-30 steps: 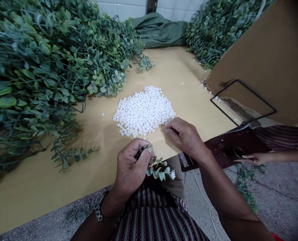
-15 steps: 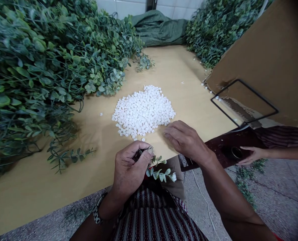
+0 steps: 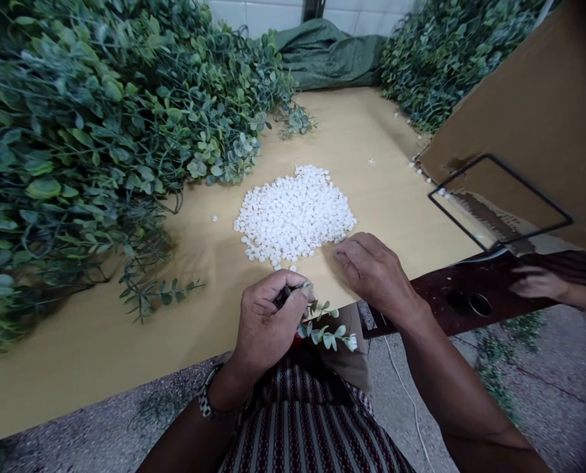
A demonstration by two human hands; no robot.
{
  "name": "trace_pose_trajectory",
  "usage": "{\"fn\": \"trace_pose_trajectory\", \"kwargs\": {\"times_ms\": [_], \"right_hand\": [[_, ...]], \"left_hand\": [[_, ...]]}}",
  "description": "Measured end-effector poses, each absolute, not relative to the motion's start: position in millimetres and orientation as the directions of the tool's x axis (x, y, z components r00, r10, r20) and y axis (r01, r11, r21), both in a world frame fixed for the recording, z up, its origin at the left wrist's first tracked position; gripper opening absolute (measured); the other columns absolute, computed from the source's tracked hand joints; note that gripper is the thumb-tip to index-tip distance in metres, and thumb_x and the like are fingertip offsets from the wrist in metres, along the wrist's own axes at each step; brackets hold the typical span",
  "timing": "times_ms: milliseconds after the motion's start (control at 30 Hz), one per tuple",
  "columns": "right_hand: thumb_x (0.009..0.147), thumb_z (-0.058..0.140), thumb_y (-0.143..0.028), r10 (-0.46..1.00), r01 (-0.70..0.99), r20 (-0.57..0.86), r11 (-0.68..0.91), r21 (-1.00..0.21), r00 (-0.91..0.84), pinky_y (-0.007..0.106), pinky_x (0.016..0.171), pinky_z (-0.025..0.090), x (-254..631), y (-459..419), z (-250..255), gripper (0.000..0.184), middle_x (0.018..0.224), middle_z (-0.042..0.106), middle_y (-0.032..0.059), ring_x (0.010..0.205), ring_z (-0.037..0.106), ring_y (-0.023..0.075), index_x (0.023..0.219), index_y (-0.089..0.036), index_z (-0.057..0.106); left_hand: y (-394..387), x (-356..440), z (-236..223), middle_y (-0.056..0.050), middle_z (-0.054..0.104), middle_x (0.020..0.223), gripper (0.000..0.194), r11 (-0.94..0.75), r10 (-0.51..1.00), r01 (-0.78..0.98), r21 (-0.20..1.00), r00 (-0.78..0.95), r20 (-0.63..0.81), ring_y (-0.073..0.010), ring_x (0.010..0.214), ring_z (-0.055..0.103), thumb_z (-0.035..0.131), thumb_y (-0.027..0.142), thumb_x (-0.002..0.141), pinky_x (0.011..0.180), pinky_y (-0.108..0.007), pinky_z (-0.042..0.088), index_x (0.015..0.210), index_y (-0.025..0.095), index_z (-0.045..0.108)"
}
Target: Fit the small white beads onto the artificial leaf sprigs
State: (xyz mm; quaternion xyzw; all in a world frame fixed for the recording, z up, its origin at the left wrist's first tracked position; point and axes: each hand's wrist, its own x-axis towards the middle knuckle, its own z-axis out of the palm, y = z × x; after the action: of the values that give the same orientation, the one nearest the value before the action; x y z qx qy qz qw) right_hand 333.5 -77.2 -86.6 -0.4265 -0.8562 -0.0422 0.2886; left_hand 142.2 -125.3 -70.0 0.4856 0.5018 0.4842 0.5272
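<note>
My left hand is closed around an artificial leaf sprig, near the table's front edge. The sprig's pale green leaves stick out to the right, and one tip carries a small white piece. Just beyond both hands lies a heap of small white plastic pieces. My right hand rests at the heap's lower right edge with its fingers pinched together. Whatever its fingertips hold, if anything, is too hidden to make out.
Piles of artificial greenery cover the table's left side and stand at the back right. A green sack lies at the back. Cardboard leans at right, near a black wire frame. Another person's hand is beyond.
The view has shifted slightly, moving everything a little to the right. My hands keep nearly the same pose. The other person's hand has drawn back from the dark surface's round hole.
</note>
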Motion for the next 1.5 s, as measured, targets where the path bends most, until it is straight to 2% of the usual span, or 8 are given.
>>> {"fn": "trace_pose_trajectory", "kwargs": {"times_ms": [100,200,267,333,467,667,967,1500], "right_hand": [[0.090,0.056,-0.011,0.771,0.620,0.553,0.609,-0.495,-0.317,0.029,0.064,0.049,327.5,-87.4,-82.1,0.010,0.075,0.062,0.0047,0.072,0.060,0.0154,0.083,-0.015,0.062],[0.088,0.062,-0.019,0.881,0.357,0.430,0.473,-0.806,-0.196,0.024,0.060,0.046,317.3,-103.0,-76.9,0.006,0.073,0.060,-0.0006,0.066,0.056,0.0113,0.082,-0.019,0.062],[0.087,0.064,-0.025,0.936,0.198,0.320,0.345,-0.917,-0.147,0.023,0.055,0.044,309.9,-111.6,-77.4,0.008,0.071,0.059,-0.0016,0.063,0.054,0.0107,0.081,-0.020,0.063],[0.086,0.067,-0.031,0.966,0.083,0.237,0.245,-0.966,-0.103,0.024,0.054,0.043,303.6,-116.8,-81.3,0.013,0.069,0.059,-0.0015,0.062,0.052,0.0112,0.080,-0.020,0.064],[0.083,0.069,-0.038,0.984,-0.027,0.168,0.167,-0.986,-0.057,0.025,0.057,0.045,296.2,-120.3,-91.0,0.020,0.070,0.061,-0.0002,0.064,0.053,0.0125,0.078,-0.020,0.064],[0.084,0.069,-0.034,0.985,-0.075,0.173,0.171,-0.982,-0.027,0.025,0.059,0.046,292.7,-122.4,-93.8,0.015,0.073,0.062,-0.0003,0.066,0.055,0.0125,0.077,-0.021,0.063],[0.087,0.065,-0.026,0.963,-0.006,0.265,0.266,-0.964,0.040,0.025,0.062,0.050,286.7,-125.9,-93.7,0.007,0.074,0.064,-0.0003,0.069,0.060,0.0130,0.081,-0.022,0.063],[0.086,0.063,-0.018,0.905,0.146,0.411,0.394,-0.908,0.113,0.029,0.064,0.053,280.9,-129.6,-97.4,0.004,0.079,0.066,0.0016,0.075,0.063,0.0153,0.085,-0.022,0.064]], "left_hand": [[-125.7,141.6,-68.1,0.001,0.061,0.055,0.014,0.068,0.996,-0.050,0.996,0.060,-0.065,-0.0102,0.047,0.053,0.058,0.020,0.075,0.046,-0.021,0.043,0.063,0.016,0.064],[-125.9,142.0,-66.4,0.001,0.061,0.055,0.014,0.081,0.992,-0.088,0.993,0.100,-0.072,-0.0102,0.047,0.053,0.058,0.021,0.075,0.047,-0.022,0.044,0.063,0.016,0.064],[-125.9,143.5,-65.0,0.001,0.060,0.055,0.012,0.094,0.992,-0.097,0.991,0.098,-0.085,-0.0098,0.047,0.052,0.058,0.020,0.073,0.047,-0.021,0.042,0.063,0.016,0.064],[-125.7,145.8,-63.8,0.002,0.060,0.054,0.012,0.092,0.993,-0.089,0.992,0.086,-0.084,-0.0092,0.047,0.050,0.057,0.018,0.072,0.047,-0.021,0.041,0.062,0.017,0.064],[-125.0,150.2,-62.7,0.002,0.059,0.055,0.014,0.047,0.997,-0.077,0.996,0.069,-0.042,-0.0082,0.048,0.048,0.056,0.014,0.070,0.047,-0.020,0.038,0.060,0.017,0.064],[-125.3,153.9,-63.8,0.004,0.055,0.053,0.015,0.019,0.999,-0.051,0.999,0.045,-0.017,-0.0073,0.047,0.044,0.054,0.012,0.070,0.046,-0.019,0.035,0.059,0.017,0.063],[-125.5,157.0,-63.0,0.006,0.049,0.048,0.014,0.037,0.999,-0.038,0.999,-0.003,-0.037,-0.0064,0.044,0.037,0.052,0.013,0.068,0.042,-0.019,0.031,0.057,0.017,0.061],[-124.7,158.5,-63.8,0.005,0.051,0.048,0.017,-0.038,0.998,0.064,0.997,-0.054,0.042,-0.0069,0.046,0.041,0.053,0.012,0.069,0.044,-0.018,0.034,0.055,0.016,0.060]]}}
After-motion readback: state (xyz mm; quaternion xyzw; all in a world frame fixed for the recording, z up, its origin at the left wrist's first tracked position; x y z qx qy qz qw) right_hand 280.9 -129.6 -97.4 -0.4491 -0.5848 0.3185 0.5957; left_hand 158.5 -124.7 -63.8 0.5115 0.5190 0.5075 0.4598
